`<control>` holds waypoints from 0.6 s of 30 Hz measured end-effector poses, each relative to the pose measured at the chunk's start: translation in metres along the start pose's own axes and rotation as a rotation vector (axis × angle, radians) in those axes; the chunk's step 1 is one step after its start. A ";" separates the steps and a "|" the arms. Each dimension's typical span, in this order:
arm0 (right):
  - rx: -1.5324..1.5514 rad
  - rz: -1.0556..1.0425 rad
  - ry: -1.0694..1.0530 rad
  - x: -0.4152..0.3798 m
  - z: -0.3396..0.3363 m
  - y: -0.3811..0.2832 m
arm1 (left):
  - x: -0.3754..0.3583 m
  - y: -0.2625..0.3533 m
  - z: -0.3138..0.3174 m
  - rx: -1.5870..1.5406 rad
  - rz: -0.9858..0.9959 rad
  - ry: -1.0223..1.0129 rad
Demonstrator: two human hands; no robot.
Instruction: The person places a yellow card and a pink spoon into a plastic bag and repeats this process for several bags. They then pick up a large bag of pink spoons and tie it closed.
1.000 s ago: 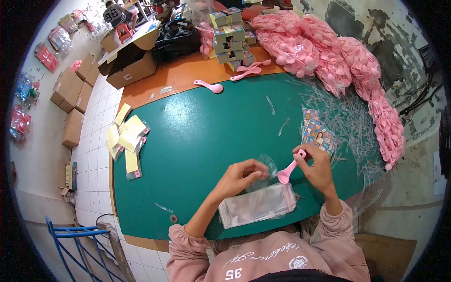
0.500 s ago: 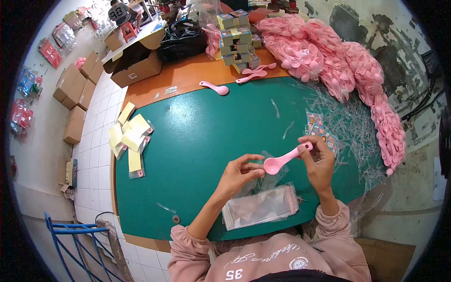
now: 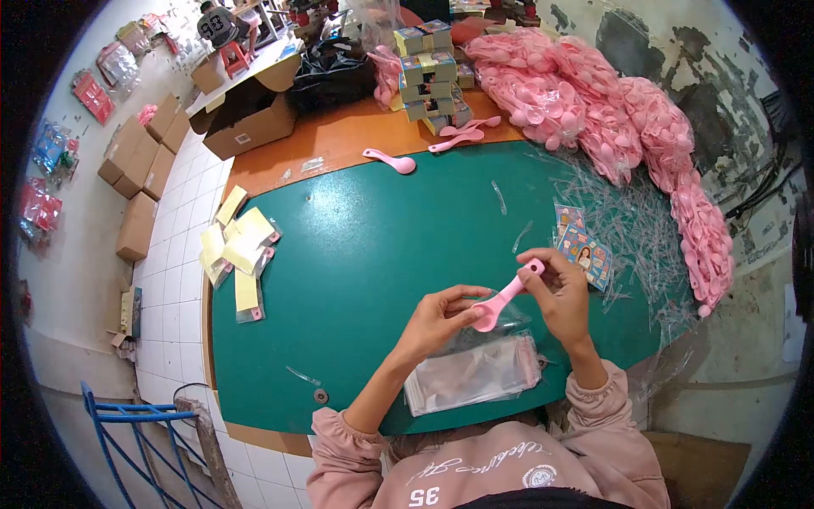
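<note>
A pink spoon (image 3: 507,294) is between my hands, tilted, with its bowl toward the lower left. My right hand (image 3: 557,291) pinches the handle end near its hole. At the bowl, the fingers of my left hand (image 3: 443,320) are closed on the spoon and on a clear bag (image 3: 511,319), which is hard to make out behind it. A stack of clear plastic bags (image 3: 471,373) lies on the green table (image 3: 365,254) just below my hands. Printed cards (image 3: 585,256) lie right of my right hand.
Packed items with yellowish cards (image 3: 248,242) lie at the left. Behind are a loose spoon (image 3: 392,161), card stacks (image 3: 427,76) and an open carton (image 3: 248,125). Bagged pink spoons (image 3: 593,110) line the right, beside clear strips (image 3: 632,237). A person (image 3: 219,25) sits far back.
My right hand has moved slightly left with the spoon's handle, which now stands steeper. The bowl is lower, and my left fingers have closed on it.
</note>
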State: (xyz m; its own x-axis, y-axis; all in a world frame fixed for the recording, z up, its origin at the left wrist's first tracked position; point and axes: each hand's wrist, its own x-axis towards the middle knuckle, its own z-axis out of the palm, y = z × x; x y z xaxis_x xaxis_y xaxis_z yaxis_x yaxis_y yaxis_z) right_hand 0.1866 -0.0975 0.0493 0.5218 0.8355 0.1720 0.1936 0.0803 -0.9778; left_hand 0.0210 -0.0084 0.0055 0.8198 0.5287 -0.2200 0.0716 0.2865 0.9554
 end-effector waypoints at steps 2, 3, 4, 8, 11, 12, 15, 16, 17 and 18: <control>0.035 0.053 -0.075 0.001 0.002 0.002 | 0.000 -0.002 0.001 0.113 0.055 -0.004; 0.036 0.051 -0.077 0.001 0.003 -0.001 | -0.002 0.003 -0.002 0.114 0.056 -0.002; 0.044 0.048 -0.071 0.002 0.002 -0.005 | -0.005 0.013 -0.008 0.295 -0.070 -0.101; -0.070 -0.032 -0.053 0.003 0.003 -0.007 | -0.008 0.010 -0.014 0.156 -0.068 -0.242; -0.114 -0.138 -0.098 0.005 0.002 -0.010 | -0.008 0.015 -0.011 0.007 -0.006 -0.229; -0.113 -0.139 -0.095 0.005 0.000 -0.011 | -0.010 0.019 -0.009 0.009 -0.006 -0.231; -0.211 -0.178 -0.319 0.000 -0.003 -0.013 | -0.011 0.032 -0.001 -0.126 -0.026 -0.112; -0.301 -0.369 -0.414 -0.002 0.004 -0.008 | -0.012 0.035 -0.002 -0.035 0.000 -0.126; -0.391 -0.560 -0.509 -0.002 0.006 -0.006 | -0.011 0.036 -0.003 0.055 0.026 -0.138; -0.397 -0.558 -0.503 -0.003 0.003 -0.008 | -0.011 0.035 -0.004 0.055 0.026 -0.146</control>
State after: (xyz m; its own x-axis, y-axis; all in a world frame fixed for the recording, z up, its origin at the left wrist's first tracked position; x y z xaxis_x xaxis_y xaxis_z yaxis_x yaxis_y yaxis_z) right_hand 0.1811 -0.0992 0.0559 -0.1500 0.8800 0.4506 0.6387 0.4342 -0.6353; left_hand 0.0124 -0.0012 0.0407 0.8954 0.4125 -0.1677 0.0769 0.2278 0.9707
